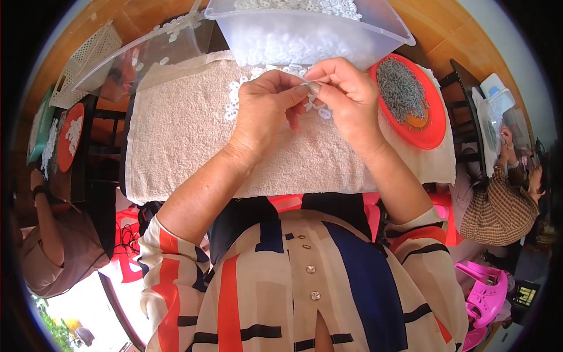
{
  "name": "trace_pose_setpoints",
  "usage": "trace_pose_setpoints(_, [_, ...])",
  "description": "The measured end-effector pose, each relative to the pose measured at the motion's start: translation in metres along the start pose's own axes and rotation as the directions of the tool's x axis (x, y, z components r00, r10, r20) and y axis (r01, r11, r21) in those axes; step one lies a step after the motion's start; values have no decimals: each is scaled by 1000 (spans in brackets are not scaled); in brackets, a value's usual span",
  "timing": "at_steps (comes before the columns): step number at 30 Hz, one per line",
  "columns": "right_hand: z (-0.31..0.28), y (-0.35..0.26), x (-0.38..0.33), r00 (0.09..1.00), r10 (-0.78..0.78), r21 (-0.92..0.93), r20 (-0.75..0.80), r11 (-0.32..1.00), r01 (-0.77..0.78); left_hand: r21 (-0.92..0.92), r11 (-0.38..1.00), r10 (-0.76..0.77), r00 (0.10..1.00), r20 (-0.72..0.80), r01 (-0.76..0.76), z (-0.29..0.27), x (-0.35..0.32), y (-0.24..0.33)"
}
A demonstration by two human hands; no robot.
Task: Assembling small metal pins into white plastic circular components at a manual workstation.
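My left hand and my right hand meet over a beige towel, thumbs and forefingers pinched together. Whatever sits between the fingertips is too small and too covered to make out. Beneath and around the hands lies a loose pile of small white plastic pieces with holes; one such piece lies just left of my right hand. To the right of my right hand, a red oval plate carries a heap of thin grey screws or nails and an orange round thing.
A translucent tub full of white pieces stands at the far edge. Left of it is a clear bin with a few pieces, then a white basket. Other people sit at tables left and right; a pink chair stands lower right.
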State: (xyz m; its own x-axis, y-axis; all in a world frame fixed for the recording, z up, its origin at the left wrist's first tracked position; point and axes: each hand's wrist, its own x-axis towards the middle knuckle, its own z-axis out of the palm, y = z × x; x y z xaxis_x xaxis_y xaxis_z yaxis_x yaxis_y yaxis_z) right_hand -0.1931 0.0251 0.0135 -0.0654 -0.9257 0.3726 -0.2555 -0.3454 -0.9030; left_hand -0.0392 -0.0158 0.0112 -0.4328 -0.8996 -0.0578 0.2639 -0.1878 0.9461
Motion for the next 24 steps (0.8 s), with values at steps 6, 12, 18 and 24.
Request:
trace_pose_setpoints(6, [3, -5, 2, 998, 68, 110, -1, 992, -68, -70, 998, -3, 1000, -21, 2, -1, 0, 0])
trace_pose_setpoints(12, [0, -6, 3, 987, 157, 200, 23, 967, -159, -108, 994, 5, 1000, -14, -6, -2, -1, 3])
trace_pose_setpoints(18, [1, -4, 4, 989, 140, 166, 47, 975, -146, -85, 996, -21, 1000, -2, 20, -4, -2, 5])
trace_pose_setpoints(24, [-2, -6, 5, 988, 142, 170, 66, 974, -152, -65, 997, -29, 1000, 10, 30, -3, 1, 2])
